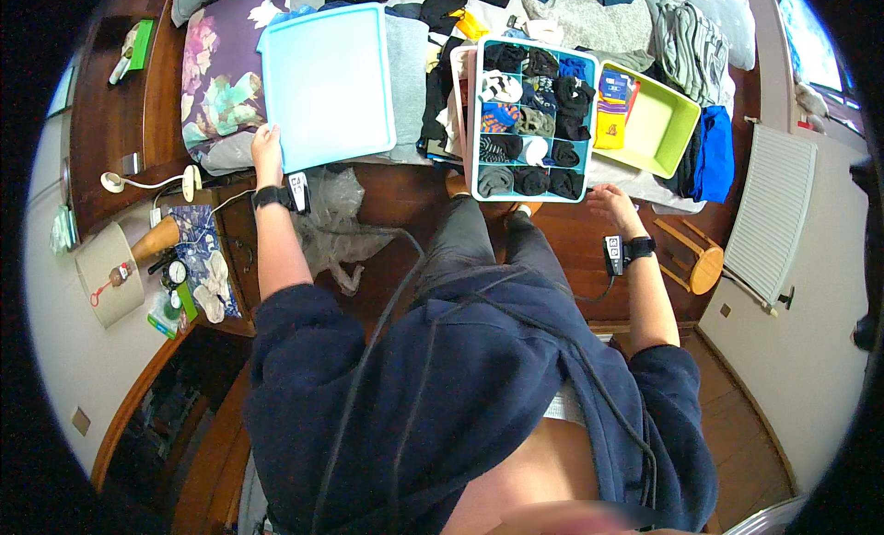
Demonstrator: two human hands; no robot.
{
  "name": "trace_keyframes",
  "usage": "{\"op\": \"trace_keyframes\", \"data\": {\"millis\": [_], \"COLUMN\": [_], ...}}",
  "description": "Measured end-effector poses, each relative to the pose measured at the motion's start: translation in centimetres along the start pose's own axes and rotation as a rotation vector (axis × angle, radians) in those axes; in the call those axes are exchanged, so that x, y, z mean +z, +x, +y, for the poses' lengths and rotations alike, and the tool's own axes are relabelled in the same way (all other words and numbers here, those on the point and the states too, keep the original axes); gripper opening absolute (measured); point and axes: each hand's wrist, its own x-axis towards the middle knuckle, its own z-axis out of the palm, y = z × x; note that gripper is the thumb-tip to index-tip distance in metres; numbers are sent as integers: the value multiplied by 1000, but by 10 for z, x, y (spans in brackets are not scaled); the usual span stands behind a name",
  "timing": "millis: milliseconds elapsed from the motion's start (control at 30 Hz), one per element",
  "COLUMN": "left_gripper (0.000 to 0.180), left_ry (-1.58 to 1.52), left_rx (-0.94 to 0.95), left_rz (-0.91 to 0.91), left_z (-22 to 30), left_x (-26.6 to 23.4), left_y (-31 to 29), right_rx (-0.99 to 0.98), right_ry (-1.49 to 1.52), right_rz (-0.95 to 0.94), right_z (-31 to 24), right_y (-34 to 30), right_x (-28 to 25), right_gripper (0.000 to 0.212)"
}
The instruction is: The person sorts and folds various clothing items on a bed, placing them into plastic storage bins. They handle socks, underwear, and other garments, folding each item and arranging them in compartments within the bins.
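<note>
My left hand point(267, 154) is closed on the near left edge of a flat light-blue plastic lid point(333, 88). Right of the lid is a box organizer point(476, 121) divided into compartments, with rolled socks point(536, 122) in dark, white and patterned colours. My right hand point(611, 206) is just off the organizer's near right corner, fingers apart and nothing in them. Beside the organizer a lime-green bin point(663, 134) holds a yellow-and-purple packet point(611, 121).
Folded clothes lie across the bed, among them a striped garment point(689, 47) and a blue one point(715, 156). Clear plastic wrap point(336, 226) is on the floor. A wooden stool point(704, 268) stands near the radiator point(772, 213). A lamp point(109, 275) is at left.
</note>
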Motion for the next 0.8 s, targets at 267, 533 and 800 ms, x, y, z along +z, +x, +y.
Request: {"op": "trace_keyframes", "data": {"millis": [267,533,800], "left_gripper": [28,17,24], "left_ry": [-266,184,445], "left_rx": [-28,235,92], "left_rz": [-384,-666,-610], "left_z": [75,92,103], "left_x": [67,229,269], "left_y": [-120,-198,-176], "right_rx": [-372,-720,-725], "right_ry": [-8,-65,-358], "right_rz": [-96,86,306], "right_z": [-63,-73,-53], "right_y": [-59,-11,63], "right_x": [32,47,29], "right_gripper": [35,40,16]}}
